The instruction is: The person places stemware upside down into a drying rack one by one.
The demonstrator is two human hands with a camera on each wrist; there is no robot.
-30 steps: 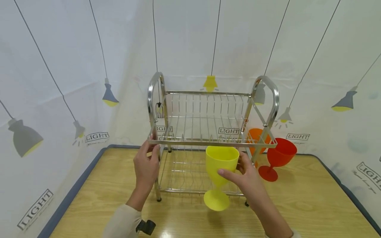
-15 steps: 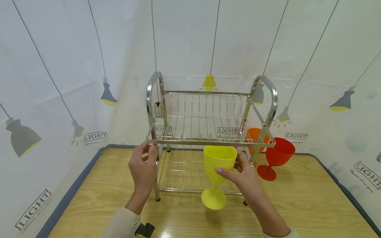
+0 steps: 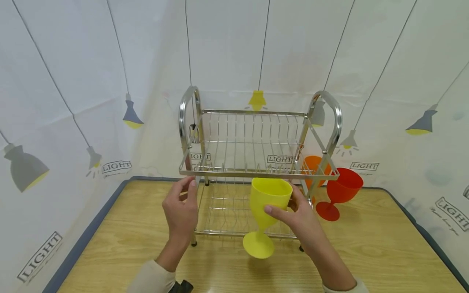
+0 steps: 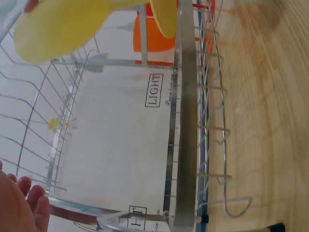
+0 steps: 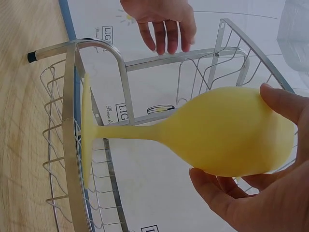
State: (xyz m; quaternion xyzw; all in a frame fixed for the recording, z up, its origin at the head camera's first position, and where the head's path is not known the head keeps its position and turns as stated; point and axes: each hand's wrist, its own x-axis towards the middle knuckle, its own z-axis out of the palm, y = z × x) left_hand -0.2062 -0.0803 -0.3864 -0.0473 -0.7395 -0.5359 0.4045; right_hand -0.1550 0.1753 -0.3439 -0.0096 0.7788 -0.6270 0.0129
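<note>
My right hand [image 3: 307, 221] grips a yellow plastic goblet [image 3: 267, 209] by its bowl, thumb in front and fingers on the far side. The goblet leans slightly, its foot toward the left, in front of the metal two-tier dish rack [image 3: 256, 175] and just below the upper tier's front rail. In the right wrist view the bowl [image 5: 227, 130], stem and foot show whole. My left hand [image 3: 181, 211] is beside the rack's left front post, fingers loosely bent and holding nothing. Whether its fingertips touch the rack I cannot tell.
Behind the rack's right side stands an orange goblet [image 3: 313, 165], partly hidden by the frame. A red goblet [image 3: 343, 186] stands to its right. The wooden table [image 3: 384, 244] has a blue edge strip, and a white lamp-printed sheet [image 3: 227, 49] rises behind.
The yellow goblet's foot has swung a little left while the right hand keeps its hold. My left hand's fingers have come down from the upper tier's left corner.
</note>
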